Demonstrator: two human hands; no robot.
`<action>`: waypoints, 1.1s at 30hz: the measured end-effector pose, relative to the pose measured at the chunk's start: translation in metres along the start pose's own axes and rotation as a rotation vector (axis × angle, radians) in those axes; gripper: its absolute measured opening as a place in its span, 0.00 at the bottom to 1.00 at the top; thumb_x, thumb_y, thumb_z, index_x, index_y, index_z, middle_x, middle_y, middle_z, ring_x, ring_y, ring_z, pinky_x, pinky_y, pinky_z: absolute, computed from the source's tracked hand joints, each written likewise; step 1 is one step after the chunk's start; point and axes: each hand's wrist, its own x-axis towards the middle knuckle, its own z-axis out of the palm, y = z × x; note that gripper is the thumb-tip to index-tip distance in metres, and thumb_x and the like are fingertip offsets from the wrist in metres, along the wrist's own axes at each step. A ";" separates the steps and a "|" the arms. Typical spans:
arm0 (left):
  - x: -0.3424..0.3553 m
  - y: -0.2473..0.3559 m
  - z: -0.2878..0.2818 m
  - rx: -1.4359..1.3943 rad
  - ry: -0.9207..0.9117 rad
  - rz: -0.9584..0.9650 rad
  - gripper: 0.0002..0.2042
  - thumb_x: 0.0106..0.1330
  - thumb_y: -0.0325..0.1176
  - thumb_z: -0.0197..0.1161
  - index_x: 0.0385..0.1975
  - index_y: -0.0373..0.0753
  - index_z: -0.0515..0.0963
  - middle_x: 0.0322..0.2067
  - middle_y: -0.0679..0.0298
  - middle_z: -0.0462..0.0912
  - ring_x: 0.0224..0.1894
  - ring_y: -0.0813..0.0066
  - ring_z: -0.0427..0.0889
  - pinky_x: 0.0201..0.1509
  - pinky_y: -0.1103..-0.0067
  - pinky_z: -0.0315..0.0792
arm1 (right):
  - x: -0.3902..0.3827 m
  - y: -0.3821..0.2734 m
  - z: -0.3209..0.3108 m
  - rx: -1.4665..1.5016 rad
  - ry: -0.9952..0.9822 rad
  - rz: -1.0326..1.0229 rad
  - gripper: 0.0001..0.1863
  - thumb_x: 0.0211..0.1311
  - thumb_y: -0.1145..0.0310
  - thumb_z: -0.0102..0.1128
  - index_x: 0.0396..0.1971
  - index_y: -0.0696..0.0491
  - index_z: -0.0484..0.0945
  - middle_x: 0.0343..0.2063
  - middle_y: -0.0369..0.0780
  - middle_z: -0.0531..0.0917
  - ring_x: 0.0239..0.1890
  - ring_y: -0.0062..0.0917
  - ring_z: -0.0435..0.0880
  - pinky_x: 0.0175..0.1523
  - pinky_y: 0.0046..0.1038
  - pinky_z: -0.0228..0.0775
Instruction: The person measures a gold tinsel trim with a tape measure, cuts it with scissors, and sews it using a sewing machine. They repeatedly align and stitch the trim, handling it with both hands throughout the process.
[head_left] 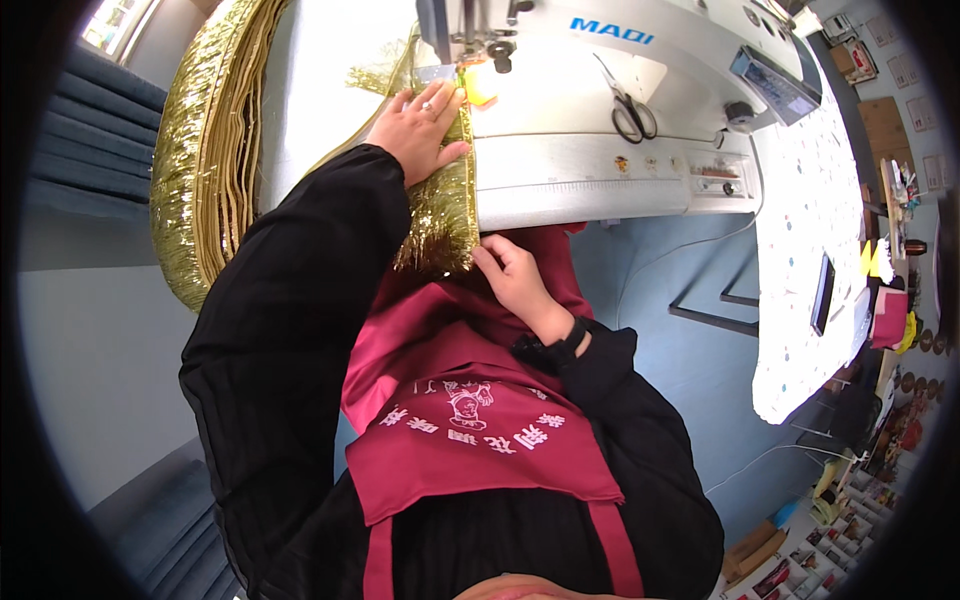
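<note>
A strip of gold tinsel fringe [440, 215] runs from under the needle area of a white sewing machine [690, 45] down over the table's front edge. My left hand [420, 130] lies flat on the strip just short of the presser foot, fingers stretched toward it and a ring on one finger. Lower down, at the strip's right edge, my right hand [515, 275] pinches the fringe between thumb and fingers. A bright yellow lit patch [481, 85] shows right beside the needle.
A thick folded stack of gold fringe [215, 150] fills the table's left side. Black-handled scissors [632, 115] lie on the machine bed to the right. Farther right, a dark phone [823, 295] rests on a white dotted tabletop [790, 370].
</note>
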 end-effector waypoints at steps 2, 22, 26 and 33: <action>-0.001 0.001 -0.002 -0.035 0.011 -0.016 0.39 0.79 0.65 0.40 0.77 0.38 0.60 0.76 0.54 0.65 0.80 0.61 0.59 0.79 0.60 0.57 | -0.008 -0.017 -0.002 0.006 0.021 -0.036 0.10 0.76 0.68 0.62 0.42 0.61 0.82 0.30 0.42 0.87 0.32 0.21 0.85 0.41 0.26 0.77; 0.001 -0.006 -0.032 -0.122 -0.125 -0.018 0.29 0.68 0.26 0.52 0.73 0.35 0.68 0.74 0.58 0.69 0.73 0.66 0.71 0.75 0.69 0.63 | -0.020 -0.048 -0.014 0.021 0.097 -0.018 0.09 0.75 0.71 0.65 0.43 0.62 0.84 0.28 0.37 0.87 0.31 0.14 0.81 0.37 0.21 0.75; 0.001 -0.005 -0.024 -0.162 -0.119 -0.022 0.31 0.68 0.27 0.51 0.75 0.33 0.64 0.76 0.58 0.66 0.76 0.67 0.67 0.77 0.69 0.60 | -0.020 -0.044 -0.014 0.024 0.084 0.020 0.08 0.74 0.72 0.65 0.44 0.62 0.84 0.29 0.35 0.87 0.32 0.12 0.80 0.38 0.20 0.74; 0.002 -0.007 -0.018 -0.125 -0.086 -0.001 0.32 0.68 0.29 0.52 0.74 0.33 0.63 0.75 0.57 0.66 0.77 0.66 0.65 0.78 0.68 0.58 | -0.020 -0.040 -0.012 0.029 0.080 0.036 0.09 0.74 0.72 0.66 0.44 0.62 0.84 0.29 0.36 0.88 0.31 0.11 0.81 0.37 0.19 0.74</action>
